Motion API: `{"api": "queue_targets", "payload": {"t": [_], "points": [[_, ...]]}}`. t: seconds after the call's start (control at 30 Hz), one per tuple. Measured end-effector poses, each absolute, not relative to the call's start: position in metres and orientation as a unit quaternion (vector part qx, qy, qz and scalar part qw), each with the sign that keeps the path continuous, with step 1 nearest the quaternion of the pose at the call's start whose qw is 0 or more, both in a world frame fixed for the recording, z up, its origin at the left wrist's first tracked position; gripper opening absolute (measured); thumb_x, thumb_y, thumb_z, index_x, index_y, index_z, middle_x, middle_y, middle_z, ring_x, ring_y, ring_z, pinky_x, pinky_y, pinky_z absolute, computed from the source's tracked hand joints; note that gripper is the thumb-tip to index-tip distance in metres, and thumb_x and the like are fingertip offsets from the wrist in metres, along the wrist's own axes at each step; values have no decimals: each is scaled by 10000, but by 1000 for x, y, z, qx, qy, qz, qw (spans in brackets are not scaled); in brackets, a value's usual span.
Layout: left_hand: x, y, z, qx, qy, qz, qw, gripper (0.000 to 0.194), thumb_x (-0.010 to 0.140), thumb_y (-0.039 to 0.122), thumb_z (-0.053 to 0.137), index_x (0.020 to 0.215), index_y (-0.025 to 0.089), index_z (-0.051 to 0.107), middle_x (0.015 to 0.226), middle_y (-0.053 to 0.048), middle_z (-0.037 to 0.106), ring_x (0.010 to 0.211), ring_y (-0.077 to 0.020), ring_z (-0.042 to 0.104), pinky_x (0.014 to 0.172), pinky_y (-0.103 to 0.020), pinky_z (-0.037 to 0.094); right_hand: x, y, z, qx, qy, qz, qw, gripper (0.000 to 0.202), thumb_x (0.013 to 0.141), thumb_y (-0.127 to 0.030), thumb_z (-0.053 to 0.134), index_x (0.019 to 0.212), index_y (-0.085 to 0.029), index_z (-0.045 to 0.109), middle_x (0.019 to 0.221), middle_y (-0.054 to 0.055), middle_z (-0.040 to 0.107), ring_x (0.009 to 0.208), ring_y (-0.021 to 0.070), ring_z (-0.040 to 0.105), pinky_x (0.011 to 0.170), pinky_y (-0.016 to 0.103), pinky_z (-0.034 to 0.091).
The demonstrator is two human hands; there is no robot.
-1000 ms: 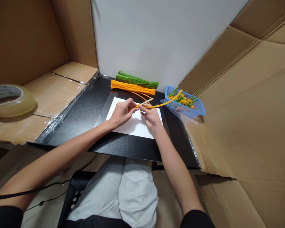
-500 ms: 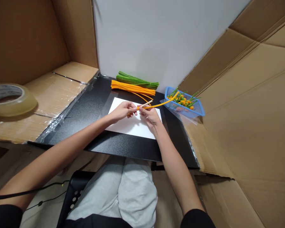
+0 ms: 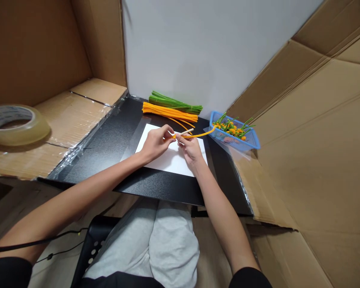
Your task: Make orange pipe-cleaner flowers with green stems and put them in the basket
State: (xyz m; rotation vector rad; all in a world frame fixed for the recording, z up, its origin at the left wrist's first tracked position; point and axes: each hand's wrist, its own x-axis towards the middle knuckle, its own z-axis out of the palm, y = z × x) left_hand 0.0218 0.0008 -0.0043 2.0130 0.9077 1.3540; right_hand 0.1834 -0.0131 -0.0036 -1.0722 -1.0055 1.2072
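Over a white sheet [image 3: 168, 158], my left hand [image 3: 157, 143] pinches the near end of an orange pipe cleaner [image 3: 199, 135]. My right hand [image 3: 191, 151] is closed on a thin wooden stick [image 3: 186, 131] and the same pipe cleaner, close beside the left fingertips. The orange strand runs out to the right past the right hand and bends up near the basket. Where it meets the stick, the fingers partly cover it.
Behind the sheet lie an orange bundle [image 3: 169, 112] and a green bundle [image 3: 175, 102] of pipe cleaners. A blue basket [image 3: 252, 138] at right holds orange and green pieces. A tape roll [image 3: 39, 130] rests on cardboard at left. A wall stands behind.
My left hand has turned, its back now more upward and its fingers curled. The far part of the orange strand has swung lower. The view has shifted slightly.
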Motion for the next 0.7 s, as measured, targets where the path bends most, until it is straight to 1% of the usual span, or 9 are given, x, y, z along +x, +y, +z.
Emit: {"api": "queue_targets", "payload": {"t": [0.17, 0.27, 0.4, 0.5, 0.6, 0.63, 0.7], "points": [[26, 2, -6, 695, 346, 529, 343, 186, 815, 201, 701, 986, 178, 630, 738, -7, 702, 678, -141, 683, 615, -230, 526, 181, -19, 5, -438, -394, 567, 575, 272, 561, -367, 887, 736, -241, 721, 690, -40, 597, 690, 114, 501, 659, 272, 378], [29, 2, -4, 647, 341, 527, 432, 243, 783, 242, 748, 976, 163, 623, 715, -11, 689, 616, -149, 689, 599, -258, 564, 182, -19, 7, -446, -383, 579, 565, 283, 546, -360, 890, 721, -236, 706, 691, -39, 592, 693, 119, 509, 663, 280, 390], [30, 3, -2, 566, 301, 511, 572, 419, 713, 331, 831, 968, 163, 544, 681, -2, 680, 584, -170, 701, 586, -305, 608, 182, -17, 3, -420, -371, 603, 568, 309, 541, -353, 897, 721, -245, 669, 703, -46, 604, 707, 128, 535, 675, 295, 406], [30, 5, -2, 536, 268, 488, 635, 445, 722, 339, 830, 978, 169, 507, 678, -2, 688, 596, -169, 706, 613, -327, 622, 182, -16, 0, -392, -377, 622, 563, 309, 566, -364, 890, 699, -252, 634, 702, -42, 603, 713, 146, 541, 671, 312, 416], [30, 5, -1, 541, 258, 482, 639, 399, 760, 320, 794, 975, 176, 491, 686, -5, 691, 604, -167, 705, 605, -317, 618, 182, -16, -1, -377, -374, 638, 558, 295, 584, -360, 881, 683, -252, 625, 690, -39, 593, 705, 151, 533, 664, 318, 416], [30, 4, -1, 553, 261, 489, 622, 368, 777, 308, 774, 975, 177, 493, 692, -4, 690, 601, -162, 702, 600, -308, 614, 182, -16, 0, -377, -367, 640, 560, 287, 580, -348, 881, 689, -253, 633, 697, -40, 598, 708, 147, 534, 665, 313, 414], [29, 1, -1, 595, 277, 512, 554, 287, 815, 271, 722, 996, 175, 522, 717, -5, 687, 599, -146, 693, 593, -280, 603, 181, -16, 1, -388, -352, 636, 566, 273, 567, -321, 882, 713, -257, 661, 713, -43, 611, 709, 134, 532, 656, 293, 404]]}}
